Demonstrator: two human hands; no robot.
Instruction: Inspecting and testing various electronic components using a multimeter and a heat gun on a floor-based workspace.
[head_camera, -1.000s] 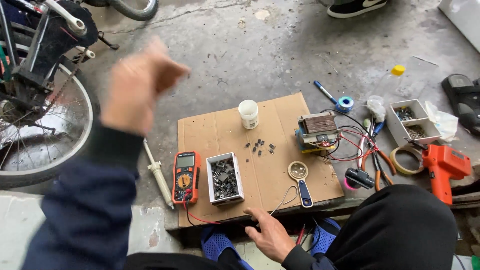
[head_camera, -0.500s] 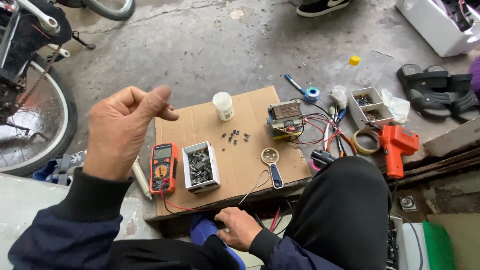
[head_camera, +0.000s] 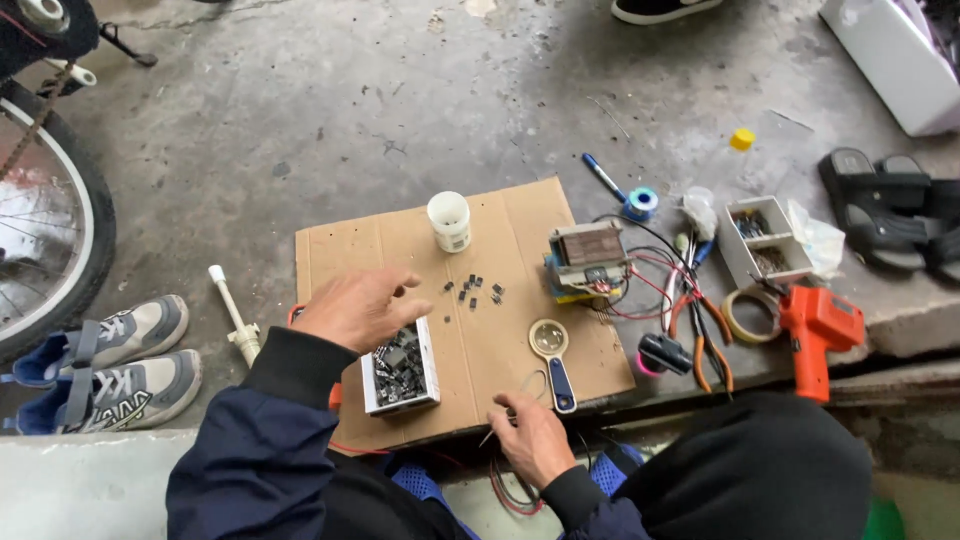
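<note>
Left hand (head_camera: 358, 308) open, fingers spread, holding nothing, hovering just above small white box of dark parts (head_camera: 401, 368) on cardboard sheet (head_camera: 500, 330)

Makeshift floor workshop, stained concrete floor (head_camera: 330, 110), cardboard sheet (head_camera: 500, 345) as bench, bicycle wheel (head_camera: 45, 220), orange power tool (head_camera: 818, 325)

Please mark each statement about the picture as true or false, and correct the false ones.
1. The left hand is over the box of small parts. True.
2. The white cup lies tipped over. False: it stands upright on the cardboard.
3. The orange tool is on the cardboard. False: it lies on the floor to the right.
4. The right hand is at the near cardboard edge. True.
</note>
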